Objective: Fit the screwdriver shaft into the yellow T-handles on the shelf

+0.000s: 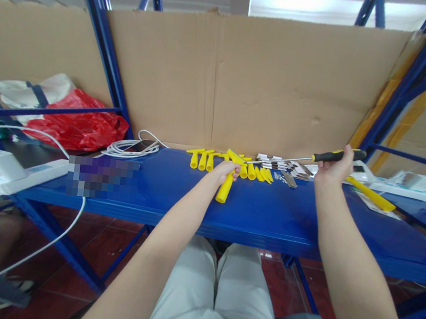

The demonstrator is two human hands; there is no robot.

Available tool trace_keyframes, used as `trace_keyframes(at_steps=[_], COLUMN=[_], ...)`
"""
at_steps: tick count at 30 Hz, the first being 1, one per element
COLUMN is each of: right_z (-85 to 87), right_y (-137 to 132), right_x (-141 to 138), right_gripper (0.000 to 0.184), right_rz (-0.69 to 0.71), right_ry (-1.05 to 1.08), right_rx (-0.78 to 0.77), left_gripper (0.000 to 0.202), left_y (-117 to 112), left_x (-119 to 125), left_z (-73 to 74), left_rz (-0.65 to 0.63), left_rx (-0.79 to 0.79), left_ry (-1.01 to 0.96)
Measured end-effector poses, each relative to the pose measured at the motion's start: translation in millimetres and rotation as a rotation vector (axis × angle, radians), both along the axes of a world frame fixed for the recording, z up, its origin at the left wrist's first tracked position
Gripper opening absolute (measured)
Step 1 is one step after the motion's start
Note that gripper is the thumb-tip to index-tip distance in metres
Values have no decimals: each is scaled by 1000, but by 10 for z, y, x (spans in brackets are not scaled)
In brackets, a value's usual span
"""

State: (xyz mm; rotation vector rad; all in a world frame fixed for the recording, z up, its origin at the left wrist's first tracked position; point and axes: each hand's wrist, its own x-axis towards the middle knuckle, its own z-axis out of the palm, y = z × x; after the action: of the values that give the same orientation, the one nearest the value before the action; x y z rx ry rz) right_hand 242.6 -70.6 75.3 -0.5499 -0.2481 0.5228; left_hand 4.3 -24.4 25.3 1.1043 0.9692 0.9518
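My left hand [229, 171] is closed around a yellow plastic scraper [225, 191], its round handle pointing down toward me. In my right hand [334, 168] is a screwdriver with a black and yellow handle [333, 156]. Its long metal shaft [292, 161] runs left to the scraper's head, and the tip appears to meet it there; the exact contact is too small to make out. Behind my left hand, several similar yellow scrapers [202, 161] stand in a row. Small yellow wedge-shaped pieces [263, 175] and flat metal blades [290, 180] lie between my hands.
Cardboard [244, 81] backs the blue bench [178, 196]. A coiled white cable [130, 148], red plastic bag [83, 120] and white power strip [32, 176] lie left. Another long yellow piece [373, 194] rests right, near white chargers [419, 182]. A person's leg shows at lower left.
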Motion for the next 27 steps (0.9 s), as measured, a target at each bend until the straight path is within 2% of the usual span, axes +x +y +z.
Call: trace_keyframes(at_steps=[8, 22, 27], right_z=[-4, 5, -11], right_y=[5, -7, -6], right_x=[14, -8, -42], right_gripper=[14, 14, 19], right_rz=[-26, -55, -89], right_ry=[-28, -36, -168], right_rx=[-54, -51, -143], left_gripper=[21, 25, 26], left_y=[-14, -53, -32], left_x=[-2, 2, 12], left_z=[12, 36, 17], left_rz=[-25, -41, 0], left_rx=[7, 14, 41], left_ry=[21, 30, 119])
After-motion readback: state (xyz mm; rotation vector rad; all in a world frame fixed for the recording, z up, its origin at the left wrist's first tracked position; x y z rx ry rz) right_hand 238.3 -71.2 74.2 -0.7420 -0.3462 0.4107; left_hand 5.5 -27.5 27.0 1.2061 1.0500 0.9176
